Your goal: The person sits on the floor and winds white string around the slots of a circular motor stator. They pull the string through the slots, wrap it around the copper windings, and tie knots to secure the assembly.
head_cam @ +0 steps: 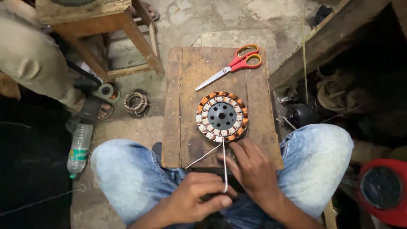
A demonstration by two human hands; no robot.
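A round motor stator (221, 116) with copper windings and a dark hub lies flat on a worn wooden board (186, 85). A white cord (224, 163) runs from its near edge down to my left hand (195, 200), which pinches the cord above my lap. My right hand (253, 169) rests at the board's near edge just below the stator, fingers spread toward the windings, touching the cord near its upper end. A second thin strand (202, 157) trails off to the left across the board.
Red-and-orange-handled scissors (232, 65) lie at the board's far end. Another person's sandalled foot (99, 111) and trouser leg are at left, near a wooden stool (106, 29), a small copper coil (135, 102) and a plastic bottle (79, 148). A red round object (381, 191) sits lower right.
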